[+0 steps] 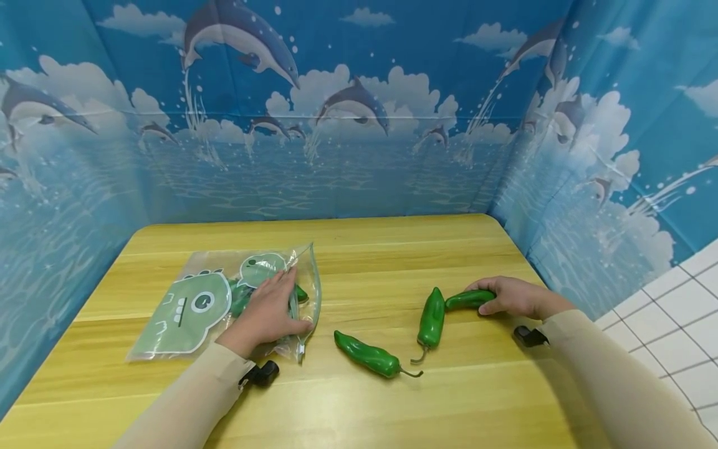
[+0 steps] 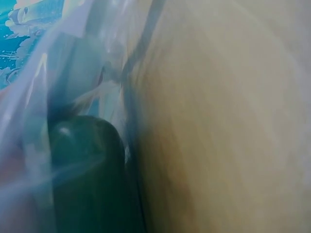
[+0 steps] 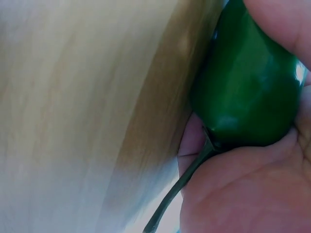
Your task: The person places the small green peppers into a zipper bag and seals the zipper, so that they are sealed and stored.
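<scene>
The right hand (image 1: 517,297) grips a green pepper (image 1: 464,300) that, swung low, could knock the second pepper (image 1: 431,319) just left of it; the left hand (image 1: 269,312) rests, fingers extended, on the bag (image 1: 174,315).

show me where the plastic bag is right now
In the head view, the plastic bag lies on the left side of the table, with the nearest loose green pepper just right of its zip edge.

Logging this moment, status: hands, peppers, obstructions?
Right hand grips one green pepper. Left hand rests on printed bag. Possibly in the way: two loose peppers between hands.
</scene>
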Available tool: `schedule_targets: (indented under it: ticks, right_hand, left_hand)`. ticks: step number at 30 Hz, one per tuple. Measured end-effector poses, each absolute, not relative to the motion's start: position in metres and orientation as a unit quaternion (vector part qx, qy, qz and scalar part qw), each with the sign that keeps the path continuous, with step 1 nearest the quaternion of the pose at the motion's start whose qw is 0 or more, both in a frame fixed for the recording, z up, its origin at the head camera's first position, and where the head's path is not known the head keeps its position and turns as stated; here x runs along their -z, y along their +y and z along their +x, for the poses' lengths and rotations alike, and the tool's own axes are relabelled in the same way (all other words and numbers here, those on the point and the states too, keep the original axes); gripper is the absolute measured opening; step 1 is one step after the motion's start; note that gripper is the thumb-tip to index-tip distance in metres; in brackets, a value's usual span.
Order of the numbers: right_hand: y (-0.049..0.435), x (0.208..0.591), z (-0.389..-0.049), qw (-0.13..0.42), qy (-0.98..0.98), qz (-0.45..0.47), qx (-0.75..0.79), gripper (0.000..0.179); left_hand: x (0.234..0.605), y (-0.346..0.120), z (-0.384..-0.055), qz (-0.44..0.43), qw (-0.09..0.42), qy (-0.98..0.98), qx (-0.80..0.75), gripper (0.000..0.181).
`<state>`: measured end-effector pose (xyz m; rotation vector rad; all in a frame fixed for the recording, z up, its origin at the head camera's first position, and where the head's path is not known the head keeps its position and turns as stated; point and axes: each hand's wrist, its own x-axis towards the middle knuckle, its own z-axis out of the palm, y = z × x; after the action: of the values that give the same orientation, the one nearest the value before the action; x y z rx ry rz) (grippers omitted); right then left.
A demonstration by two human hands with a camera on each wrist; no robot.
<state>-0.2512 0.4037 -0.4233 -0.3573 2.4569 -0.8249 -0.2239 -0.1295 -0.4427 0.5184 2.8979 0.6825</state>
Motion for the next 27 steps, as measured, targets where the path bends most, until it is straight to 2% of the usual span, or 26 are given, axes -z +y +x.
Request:
schedule_targets:
  ticks: [27]
  right_hand:
    - [0.4039,0.4225,-0.2515,0.257,0.905,-0.142,0.308,0.05]
  left_hand:
    - [0.4437,-0.1287,-0.2234,0.173,0.058,0.957,-0.227,0.128]
